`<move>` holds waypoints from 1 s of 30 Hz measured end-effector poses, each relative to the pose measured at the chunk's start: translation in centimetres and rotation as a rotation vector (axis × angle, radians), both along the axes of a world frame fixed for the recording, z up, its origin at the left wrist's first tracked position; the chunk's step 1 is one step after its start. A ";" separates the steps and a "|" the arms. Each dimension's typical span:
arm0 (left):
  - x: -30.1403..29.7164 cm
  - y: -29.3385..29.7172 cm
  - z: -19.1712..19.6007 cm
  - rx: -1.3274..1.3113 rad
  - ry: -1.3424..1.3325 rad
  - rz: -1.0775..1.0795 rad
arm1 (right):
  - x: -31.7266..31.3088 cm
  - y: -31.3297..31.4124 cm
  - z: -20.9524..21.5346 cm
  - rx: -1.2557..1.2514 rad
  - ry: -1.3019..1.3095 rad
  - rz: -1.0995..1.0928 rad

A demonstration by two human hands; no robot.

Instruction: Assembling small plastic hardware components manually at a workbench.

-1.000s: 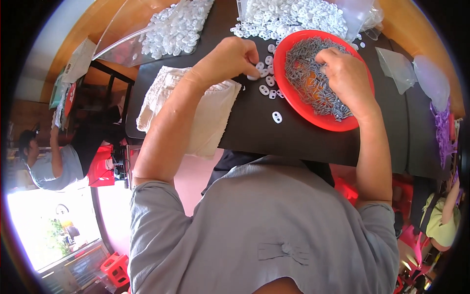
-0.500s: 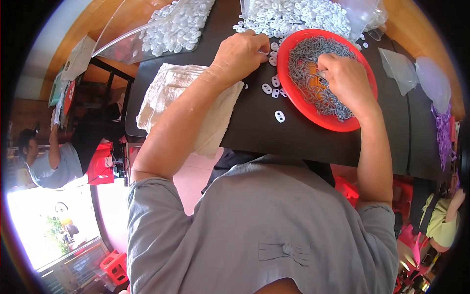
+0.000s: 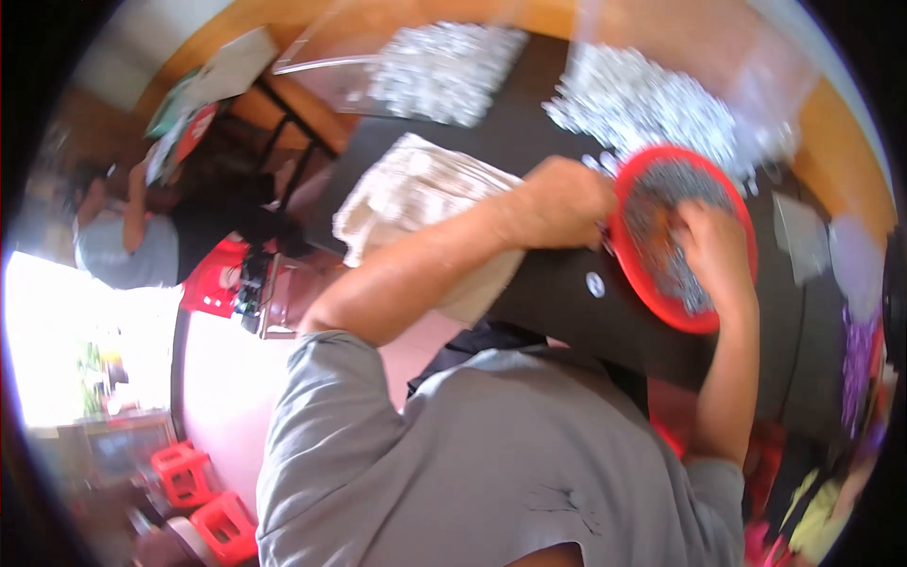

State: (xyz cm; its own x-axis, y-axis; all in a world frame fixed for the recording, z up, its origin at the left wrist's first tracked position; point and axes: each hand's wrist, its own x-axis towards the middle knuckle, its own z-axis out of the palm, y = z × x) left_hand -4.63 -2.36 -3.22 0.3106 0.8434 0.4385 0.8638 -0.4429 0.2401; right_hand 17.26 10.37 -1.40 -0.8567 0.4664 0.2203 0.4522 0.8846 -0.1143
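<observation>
My right hand (image 3: 713, 248) reaches into a red plastic basin (image 3: 619, 236), its fingers bent together among many small grey rod-like pieces (image 3: 694, 175). Blur hides what those fingers pinch, if anything. Just left of the basin, my left hand (image 3: 565, 201) is closed, with curled fingers close to the rim. Whatever it holds is hidden. One small white oval piece with two holes (image 3: 594, 284) lies on the dark table nearer to me. A few similar white pieces show behind my left hand. A folded cream cloth (image 3: 416, 194) lies beneath and beyond my left forearm.
Two heaps of white pieces lie at the back, a left heap (image 3: 444, 71) and a right heap (image 3: 647, 109), by clear plastic bags. A flat clear bag (image 3: 801, 236) is on the right of the dark table (image 3: 557, 317). Another person (image 3: 132, 241) is at far left, near red stools (image 3: 184, 472).
The whole view has shifted, so the table appears lower and farther right. My left hand has come right, closer to the basin, covering several loose white pieces. My right hand stays in the basin.
</observation>
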 end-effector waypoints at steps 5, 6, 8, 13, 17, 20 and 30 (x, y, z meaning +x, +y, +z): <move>0.0 0.3 -1.5 0.012 0.084 0.089 | -0.5 -1.0 0.9 -0.046 0.056 0.031; -0.2 0.1 -1.3 -0.014 0.019 0.101 | -0.8 -1.2 1.2 -0.079 0.057 0.011; -0.3 -0.2 -1.3 -0.032 -0.039 0.142 | -1.3 -1.8 1.4 -0.106 0.063 0.021; 0.7 1.8 -3.0 -0.125 -0.158 0.216 | -0.9 -1.2 1.1 -0.195 0.217 0.023; 0.7 1.6 -3.3 -0.055 -0.139 0.244 | -1.1 -0.9 0.4 -0.286 0.318 0.104; 0.2 1.4 -3.3 0.003 -0.079 0.236 | -1.8 -2.0 1.2 -0.301 0.398 0.100; -1.2 1.7 -3.3 0.159 -0.138 0.257 | -1.7 -2.0 1.6 -0.274 0.460 0.096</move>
